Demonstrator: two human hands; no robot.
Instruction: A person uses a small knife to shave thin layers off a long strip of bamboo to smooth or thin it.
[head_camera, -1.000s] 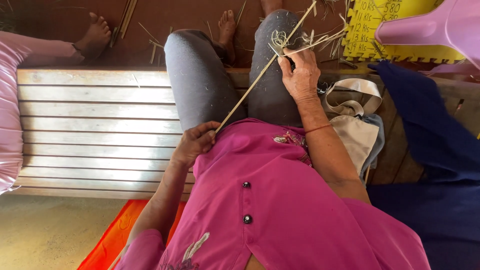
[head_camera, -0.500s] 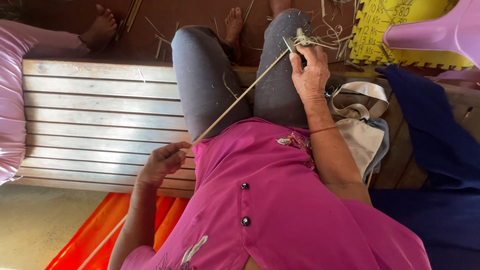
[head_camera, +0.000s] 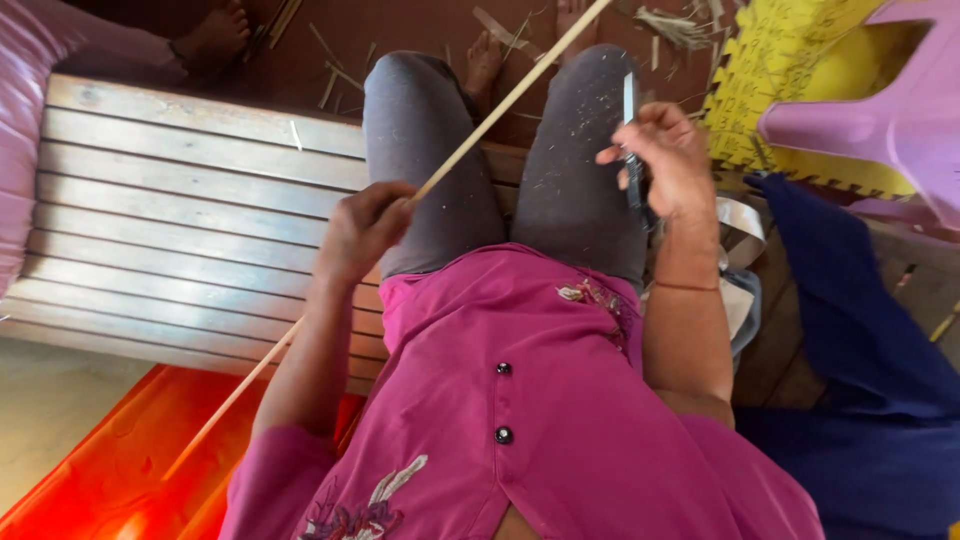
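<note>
Cane strip (head_camera: 500, 108); left hand (head_camera: 362, 228) pinching it; right hand (head_camera: 668, 160) clasping knife (head_camera: 630, 140)

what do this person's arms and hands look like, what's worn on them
Both forearms are bare, with short magenta sleeves ending near the elbows. The left hand wears no glove, ring or band that can be seen. The right hand is also ungloved, and a thin reddish thread bracelet circles the right wrist. No watch shows on either arm.

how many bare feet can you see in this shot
3. One foot is top left on the floor beyond the wooden bench, another foot shows between the grey knees, and a third is partly cut off at the top edge. More may be hidden.
</note>
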